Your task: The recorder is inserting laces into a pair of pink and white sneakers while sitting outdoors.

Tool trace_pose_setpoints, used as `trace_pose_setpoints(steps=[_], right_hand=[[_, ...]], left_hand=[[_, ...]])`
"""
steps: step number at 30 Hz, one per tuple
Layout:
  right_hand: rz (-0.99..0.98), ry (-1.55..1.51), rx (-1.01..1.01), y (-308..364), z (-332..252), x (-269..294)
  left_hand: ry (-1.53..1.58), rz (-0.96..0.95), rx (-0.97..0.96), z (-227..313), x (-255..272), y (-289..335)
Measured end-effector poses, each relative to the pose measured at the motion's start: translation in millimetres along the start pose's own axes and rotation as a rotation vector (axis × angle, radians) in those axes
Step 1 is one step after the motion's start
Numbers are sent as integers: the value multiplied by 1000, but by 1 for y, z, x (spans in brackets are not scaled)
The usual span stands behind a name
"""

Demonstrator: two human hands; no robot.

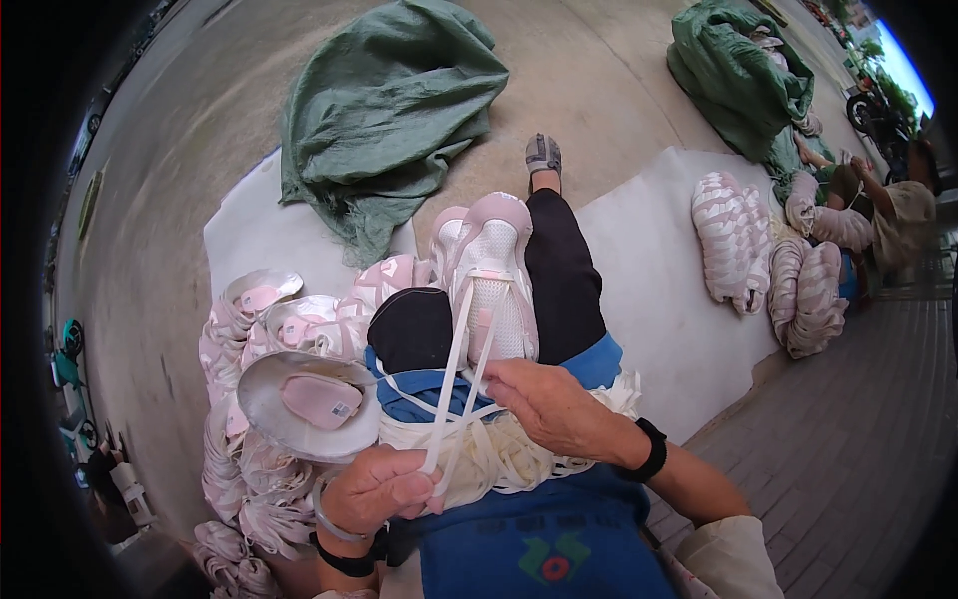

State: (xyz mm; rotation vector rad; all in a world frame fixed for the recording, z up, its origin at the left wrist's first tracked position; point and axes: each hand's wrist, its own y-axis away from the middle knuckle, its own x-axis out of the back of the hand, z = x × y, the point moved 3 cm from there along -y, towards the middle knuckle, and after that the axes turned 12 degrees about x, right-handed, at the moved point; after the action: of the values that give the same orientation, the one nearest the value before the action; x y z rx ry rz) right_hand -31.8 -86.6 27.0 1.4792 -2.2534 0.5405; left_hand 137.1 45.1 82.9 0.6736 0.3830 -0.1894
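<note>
A pink and white sneaker (496, 270) lies across my lap, its toe pointing away from me, with another partly behind it. White shoelace (458, 384) strands run from its eyelets down toward me. My left hand (384, 489) is closed round these strands below the shoe, pulling them out fairly straight. Curled beside the shoe's near end, my right hand (554, 404) has its fingertips pinched at a lace; the exact grip is partly hidden. A bundle of loose cream laces (509, 454) lies over the blue apron (544, 529) on my lap.
Pink and white shoe pieces (264, 329) are heaped at my left, with a white shell-like piece (299, 419) on top. Green woven sacks (394, 110) stand ahead. Bundled shoes (733, 240) lie on a white sheet (649, 270) at right, near another seated person (903, 210).
</note>
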Motion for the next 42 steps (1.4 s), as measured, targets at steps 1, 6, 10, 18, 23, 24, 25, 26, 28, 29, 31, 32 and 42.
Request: trace_pose_setpoints(steps=[1, 6, 10, 18, 23, 24, 25, 26, 28, 29, 31, 32, 42], right_hand=[[26, -259, -173, -7, 6, -6], [386, -1141, -595, -25, 20, -24], [422, -1397, -638, -29, 17, -27], [388, -1017, -671, 0, 35, -9], [459, -850, -726, 32, 76, 45], [562, -833, -760, 40, 91, 52], [589, -831, -765, 45, 102, 58], [623, -825, -772, 51, 111, 64], [692, -814, -795, 59, 126, 71], [743, -802, -808, 62, 133, 74], [788, -824, -807, 65, 148, 79], [832, -822, -801, 66, 154, 82], [772, 193, -663, 64, 203, 113]], left_hand=[[-7, -89, 51, -6, -7, -4], [130, -207, 237, -34, -31, -16], [-36, -210, 190, -42, -28, -21], [-206, 296, -137, -45, 16, -21], [787, 215, -559, -46, 103, 48], [857, 217, -634, -45, 122, 65], [859, 192, -711, -47, 139, 82], [864, 158, -784, -50, 157, 96], [779, 262, -877, -61, 194, 127], [689, 374, -984, -64, 211, 146], [684, 475, -945, -66, 232, 186], [692, 566, -919, -72, 248, 201], [474, 467, -1046, -39, 255, 202]])
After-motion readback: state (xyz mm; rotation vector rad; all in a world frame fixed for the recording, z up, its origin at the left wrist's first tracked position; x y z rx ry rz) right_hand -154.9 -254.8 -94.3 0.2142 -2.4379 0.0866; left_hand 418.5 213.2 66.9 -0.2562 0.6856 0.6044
